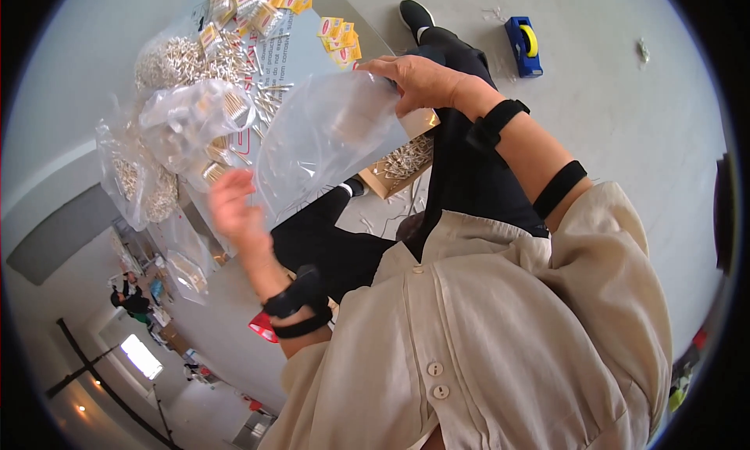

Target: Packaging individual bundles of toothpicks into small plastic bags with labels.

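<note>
Your right hand (418, 81) pinched the clear bag (328, 137) at its one-o'clock corner; left hand (234, 208), fingers loosely curled, steadied seven o'clock. It could slip.

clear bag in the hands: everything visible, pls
The clear bag is thin, glossy, crinkled plastic film, see-through and seemingly empty. It is held up in the air, roughly flat toward the camera, in front of the table. The right hand pinches its top corner; the left hand is at its lower left edge.
</note>
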`<control>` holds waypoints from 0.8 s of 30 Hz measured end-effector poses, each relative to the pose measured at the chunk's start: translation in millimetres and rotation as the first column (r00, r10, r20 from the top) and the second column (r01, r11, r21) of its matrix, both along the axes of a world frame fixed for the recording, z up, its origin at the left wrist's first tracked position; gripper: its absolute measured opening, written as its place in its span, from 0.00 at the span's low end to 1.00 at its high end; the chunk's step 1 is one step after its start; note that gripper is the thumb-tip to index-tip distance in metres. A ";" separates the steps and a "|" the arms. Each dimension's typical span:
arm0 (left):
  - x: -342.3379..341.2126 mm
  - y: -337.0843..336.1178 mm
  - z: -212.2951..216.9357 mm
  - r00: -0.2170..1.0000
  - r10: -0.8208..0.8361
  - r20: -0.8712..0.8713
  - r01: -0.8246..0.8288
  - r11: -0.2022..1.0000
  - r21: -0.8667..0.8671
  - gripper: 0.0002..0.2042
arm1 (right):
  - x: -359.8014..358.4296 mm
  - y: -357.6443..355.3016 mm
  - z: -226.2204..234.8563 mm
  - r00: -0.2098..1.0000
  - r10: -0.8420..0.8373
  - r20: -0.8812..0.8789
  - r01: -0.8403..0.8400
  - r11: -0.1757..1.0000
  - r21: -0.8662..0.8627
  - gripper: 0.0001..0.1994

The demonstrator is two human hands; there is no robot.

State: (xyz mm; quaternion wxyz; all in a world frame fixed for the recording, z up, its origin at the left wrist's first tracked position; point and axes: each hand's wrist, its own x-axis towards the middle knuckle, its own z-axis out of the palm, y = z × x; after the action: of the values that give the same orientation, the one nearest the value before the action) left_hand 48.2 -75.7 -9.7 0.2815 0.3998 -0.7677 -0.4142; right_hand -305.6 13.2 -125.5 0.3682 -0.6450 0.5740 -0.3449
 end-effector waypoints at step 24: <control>-108.4 24.9 -144.7 0.983 -0.057 0.177 0.094 0.974 -0.207 0.40 | 4.2 -16.5 -15.9 0.931 0.064 -0.360 -0.100 0.992 -0.080 0.38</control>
State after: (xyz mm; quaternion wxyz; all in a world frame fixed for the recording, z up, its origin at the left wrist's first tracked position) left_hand -60.1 -50.9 -154.4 0.2405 0.3713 -0.8437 -0.3040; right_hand -301.4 -3.2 -141.4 0.2404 -0.7373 0.5865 -0.2337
